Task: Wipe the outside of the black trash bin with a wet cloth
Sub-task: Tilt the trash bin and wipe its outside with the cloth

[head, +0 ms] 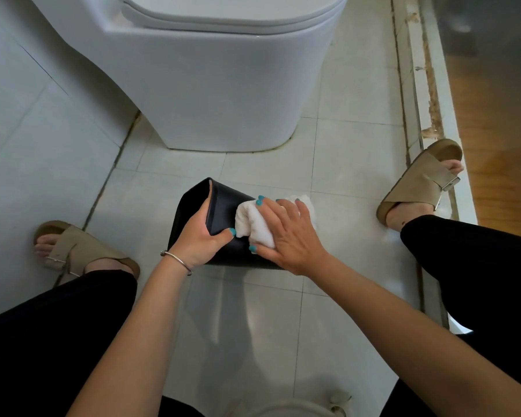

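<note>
The black trash bin (223, 203) lies tipped on its side on the tiled floor, its open mouth facing left. My left hand (199, 236) grips the bin's rim, fingers inside the mouth and thumb on the outer wall. A bunched white cloth (253, 224) rests on the bin's upper side. My right hand (289, 230) lies over the cloth with fingers spread and presses it against the bin. The far end of the bin is hidden behind the cloth and my right hand.
A white toilet (211, 73) stands just beyond the bin. A tiled wall (27, 121) runs along the left. On the right are a raised door threshold (427, 115) and wooden floor (500, 139). My sandalled feet (82, 254) (424, 185) flank the bin.
</note>
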Available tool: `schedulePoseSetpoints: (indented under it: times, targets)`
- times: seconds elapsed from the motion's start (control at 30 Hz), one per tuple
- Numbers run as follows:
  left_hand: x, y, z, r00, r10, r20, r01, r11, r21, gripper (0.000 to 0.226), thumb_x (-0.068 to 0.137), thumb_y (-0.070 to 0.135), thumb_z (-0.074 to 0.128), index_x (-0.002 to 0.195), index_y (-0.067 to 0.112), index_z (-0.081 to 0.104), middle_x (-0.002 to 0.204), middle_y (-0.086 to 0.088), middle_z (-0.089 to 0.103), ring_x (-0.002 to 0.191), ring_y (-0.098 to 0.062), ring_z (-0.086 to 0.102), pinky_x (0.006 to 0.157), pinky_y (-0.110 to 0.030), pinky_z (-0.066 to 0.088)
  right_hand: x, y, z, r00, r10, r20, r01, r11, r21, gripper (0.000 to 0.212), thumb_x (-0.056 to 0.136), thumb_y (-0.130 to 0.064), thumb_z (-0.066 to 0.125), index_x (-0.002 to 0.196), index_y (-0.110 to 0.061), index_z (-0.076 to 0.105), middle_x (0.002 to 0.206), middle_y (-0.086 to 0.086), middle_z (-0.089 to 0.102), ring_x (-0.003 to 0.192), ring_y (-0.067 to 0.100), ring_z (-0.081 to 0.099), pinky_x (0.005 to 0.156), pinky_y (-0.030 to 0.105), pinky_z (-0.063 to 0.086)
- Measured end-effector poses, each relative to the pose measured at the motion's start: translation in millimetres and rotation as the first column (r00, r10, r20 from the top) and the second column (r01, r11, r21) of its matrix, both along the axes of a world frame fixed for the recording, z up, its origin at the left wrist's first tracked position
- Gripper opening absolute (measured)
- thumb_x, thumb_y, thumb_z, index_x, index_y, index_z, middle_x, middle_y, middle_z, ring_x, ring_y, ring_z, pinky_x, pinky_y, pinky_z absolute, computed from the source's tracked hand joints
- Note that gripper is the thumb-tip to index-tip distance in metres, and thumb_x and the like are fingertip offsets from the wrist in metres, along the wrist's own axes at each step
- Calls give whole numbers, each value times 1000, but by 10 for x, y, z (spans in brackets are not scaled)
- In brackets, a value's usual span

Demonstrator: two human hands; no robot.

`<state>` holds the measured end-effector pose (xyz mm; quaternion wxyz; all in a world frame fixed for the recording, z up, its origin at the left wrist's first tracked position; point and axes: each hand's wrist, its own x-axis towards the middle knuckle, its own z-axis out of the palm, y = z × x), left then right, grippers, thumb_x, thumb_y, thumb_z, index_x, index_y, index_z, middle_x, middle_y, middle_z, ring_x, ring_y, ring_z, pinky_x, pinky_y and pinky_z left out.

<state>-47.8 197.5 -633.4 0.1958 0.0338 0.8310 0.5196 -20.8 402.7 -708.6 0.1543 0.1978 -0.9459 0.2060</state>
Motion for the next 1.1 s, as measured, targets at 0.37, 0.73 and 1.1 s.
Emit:
schedulePoseSetpoints:
  times: [0.37,0.73,1.1]
  targets:
    - [55,119,-21,1000,-26,-14,26,999,-20,81,77,12,67,148,23,29,134,7,54,123,-5,51,107,-37,42,142,-115,203,963,-191,190,209,975,-76,65,90,-67,37,148,-42,22,117,3,53,83,26,56,64,37,50]
    - [125,133,-22,997,62,-35,-63,998,-20,83,79,2,68,149,20,28,122,4,60,109,-10,58,93,-24,49,312,-232,198,781,-373,501,512,842,-170,54,93,-61,38,143,-54,21,128,-9,43,103,15,53,74,33,45]
    - [266,144,-34,997,73,-13,-74,997,-16,88,72,23,65,150,21,25,133,3,55,123,-10,51,108,-39,41,306,-368,380,726,-324,606,587,752,-301,48,91,-57,48,137,-55,35,124,-14,39,101,13,54,82,33,46]
